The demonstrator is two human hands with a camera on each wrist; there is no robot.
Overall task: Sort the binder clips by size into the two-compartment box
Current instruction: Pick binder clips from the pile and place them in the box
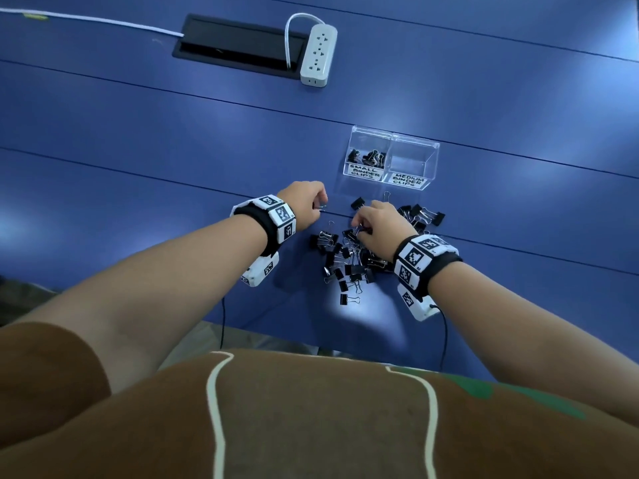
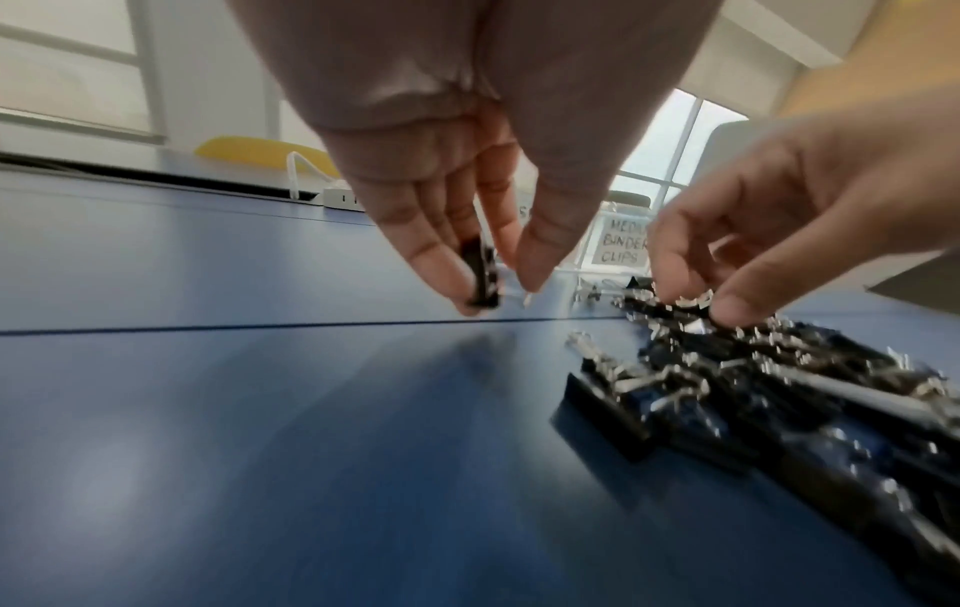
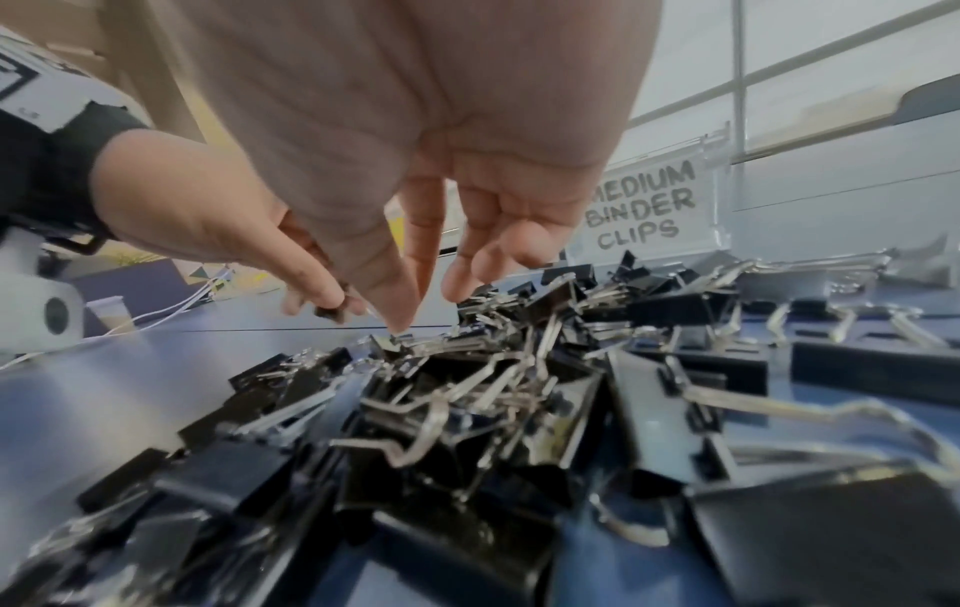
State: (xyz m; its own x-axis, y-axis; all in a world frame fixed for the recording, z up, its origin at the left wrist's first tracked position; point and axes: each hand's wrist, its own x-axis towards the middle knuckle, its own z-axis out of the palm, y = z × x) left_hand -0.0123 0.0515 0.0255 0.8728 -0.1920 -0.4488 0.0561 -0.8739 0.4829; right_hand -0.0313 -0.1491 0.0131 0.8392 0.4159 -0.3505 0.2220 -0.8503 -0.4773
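A heap of black binder clips (image 1: 352,261) (image 3: 467,390) (image 2: 779,378) lies on the blue table. Behind it stands the clear two-compartment box (image 1: 392,136). Its left half, labelled small, holds several clips (image 1: 371,157). Its right half, labelled medium (image 1: 408,181) (image 3: 644,205), has none. My left hand (image 1: 320,205) (image 2: 499,287) is left of the heap, just above the table, pinching a small black clip (image 2: 483,275) (image 3: 332,312). My right hand (image 1: 359,229) (image 3: 407,316) (image 2: 696,304) is down on the heap's far side, thumb and forefinger pinching a clip on top.
More clips (image 1: 425,214) lie scattered right of my right hand, in front of the box. A white power strip (image 1: 318,55) and a black cable hatch (image 1: 238,43) sit far back. The table's front edge (image 1: 311,340) runs close below the heap.
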